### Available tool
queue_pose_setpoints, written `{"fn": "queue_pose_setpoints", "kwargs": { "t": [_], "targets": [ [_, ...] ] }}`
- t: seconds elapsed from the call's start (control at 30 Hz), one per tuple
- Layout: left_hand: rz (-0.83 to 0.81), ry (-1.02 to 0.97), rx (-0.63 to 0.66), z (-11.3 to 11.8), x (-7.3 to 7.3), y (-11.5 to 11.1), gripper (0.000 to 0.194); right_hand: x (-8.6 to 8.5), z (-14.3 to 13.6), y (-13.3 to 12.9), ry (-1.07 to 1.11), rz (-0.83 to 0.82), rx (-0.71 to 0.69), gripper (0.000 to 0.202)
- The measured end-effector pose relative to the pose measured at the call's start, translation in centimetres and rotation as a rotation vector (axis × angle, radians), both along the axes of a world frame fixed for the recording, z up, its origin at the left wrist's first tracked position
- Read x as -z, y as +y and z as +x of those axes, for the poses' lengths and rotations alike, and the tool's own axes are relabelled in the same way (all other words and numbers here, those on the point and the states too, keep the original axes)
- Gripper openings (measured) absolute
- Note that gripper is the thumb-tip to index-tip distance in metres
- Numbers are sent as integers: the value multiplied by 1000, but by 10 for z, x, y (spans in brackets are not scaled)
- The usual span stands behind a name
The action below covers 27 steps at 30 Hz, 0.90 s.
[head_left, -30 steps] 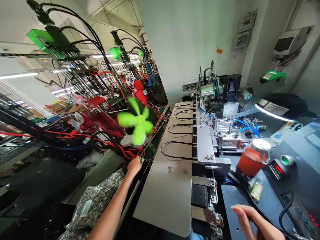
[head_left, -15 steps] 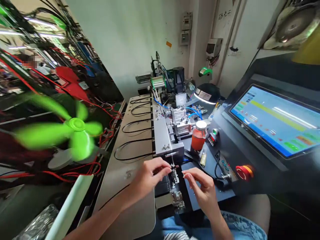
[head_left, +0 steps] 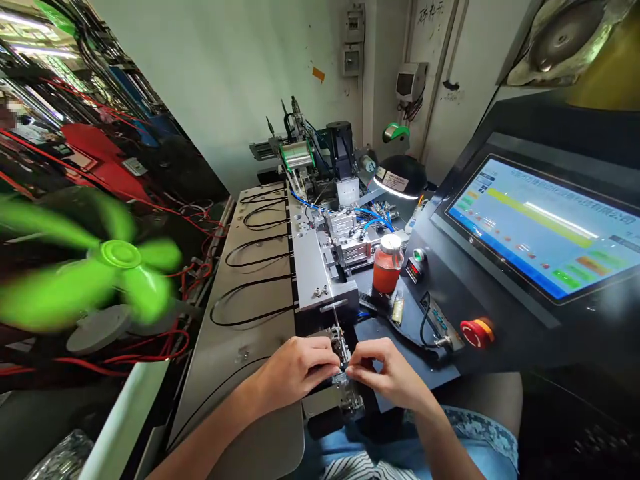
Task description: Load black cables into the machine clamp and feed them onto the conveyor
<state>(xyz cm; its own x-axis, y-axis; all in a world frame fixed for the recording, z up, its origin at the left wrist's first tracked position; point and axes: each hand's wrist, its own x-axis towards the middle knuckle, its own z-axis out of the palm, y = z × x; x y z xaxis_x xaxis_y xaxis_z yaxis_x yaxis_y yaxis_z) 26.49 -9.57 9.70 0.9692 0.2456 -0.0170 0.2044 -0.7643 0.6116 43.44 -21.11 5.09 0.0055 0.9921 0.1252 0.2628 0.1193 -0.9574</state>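
Observation:
A small metal fixture (head_left: 341,345) sits at the front end of the machine's rail, between my two hands. My left hand (head_left: 305,367) reaches in from the left with thumb and fingers pinched at the fixture's side. From the right, my right hand (head_left: 387,372) holds a similar pinch, its fingertips close to those of the left. What either pinch holds is too small or hidden to make out. Just below the fingertips is a clear-and-metal block (head_left: 350,398). A thin black cable (head_left: 220,402) runs across the beige table toward my left wrist.
Several looped black cables (head_left: 250,322) lie on the beige table (head_left: 215,347). A jar of red contents (head_left: 387,270) stands beyond my right hand, near a red emergency stop button (head_left: 477,333) and a touchscreen (head_left: 545,227). A green fan (head_left: 121,254) spins at left.
Both hands have come closer together and lower at the fixture; my right hand moved left to meet it. The whole view has shifted a little, so the surroundings sit further left.

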Motion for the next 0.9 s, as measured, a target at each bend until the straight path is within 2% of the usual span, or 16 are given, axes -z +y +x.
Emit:
{"fn": "queue_pose_setpoints", "kwargs": {
  "t": [0.07,0.17,0.23,0.37,0.5,0.6,0.7,0.9],
  "targets": [
    [-15,-20,-60,1,-2,1,21,-1,-2,2,-16,37,64,23],
    [-105,-131,-286,5,0,-4,22,2,-15,4,-26,177,316,21],
    [-190,-185,-393,8,1,-10,23,7,-25,5,-51,305,425,17],
    [-302,-187,-467,10,5,-20,26,16,-39,7,-126,466,547,15],
    [-265,-146,-486,8,9,-17,27,20,-37,8,-171,403,526,20],
    [-132,-97,-512,6,12,-9,28,22,-27,8,-156,309,490,22],
    [-34,-29,-535,6,15,-3,29,24,-18,7,-130,247,531,25],
    [14,48,-552,10,18,-2,30,29,-16,8,-138,219,546,28]
  ]
}}
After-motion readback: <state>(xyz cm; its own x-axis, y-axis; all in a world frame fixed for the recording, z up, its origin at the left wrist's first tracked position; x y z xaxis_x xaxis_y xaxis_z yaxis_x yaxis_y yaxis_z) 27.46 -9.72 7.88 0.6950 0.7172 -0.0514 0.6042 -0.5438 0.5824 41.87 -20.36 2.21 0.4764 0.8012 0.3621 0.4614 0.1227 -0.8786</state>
